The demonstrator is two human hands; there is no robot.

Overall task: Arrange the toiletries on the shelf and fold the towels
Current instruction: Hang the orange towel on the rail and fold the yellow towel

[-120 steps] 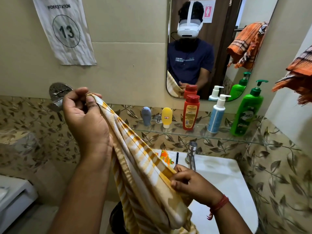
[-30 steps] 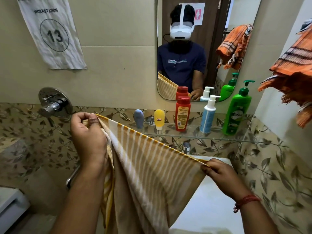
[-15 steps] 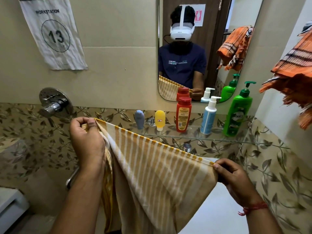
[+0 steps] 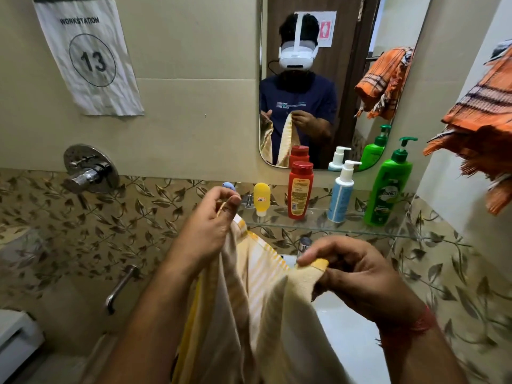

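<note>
A yellow-and-white striped towel (image 4: pixel 257 314) hangs in front of me over the sink. My left hand (image 4: pixel 210 228) pinches its upper edge at centre. My right hand (image 4: pixel 357 270) pinches another corner just to the right, a short gap away. The cloth sags in folds between and below them. On the glass shelf (image 4: pixel 318 230) behind stand a small blue bottle (image 4: pixel 228 185), partly hidden by my left hand, a yellow tube (image 4: pixel 261 198), a red bottle (image 4: pixel 300 189), a white-and-blue pump bottle (image 4: pixel 342 192) and a green pump bottle (image 4: pixel 388 187).
An orange checked towel (image 4: pixel 482 126) hangs at the right wall. A mirror (image 4: pixel 332 79) is above the shelf. The white sink (image 4: pixel 340 328) and its tap (image 4: pixel 304 243) lie under the towel. A chrome wall valve (image 4: pixel 87 169) and spout (image 4: pixel 120 286) are at left.
Both hands have come together: the left moved right and the right moved left and up. The towel, stretched wide before, now sags doubled between them.
</note>
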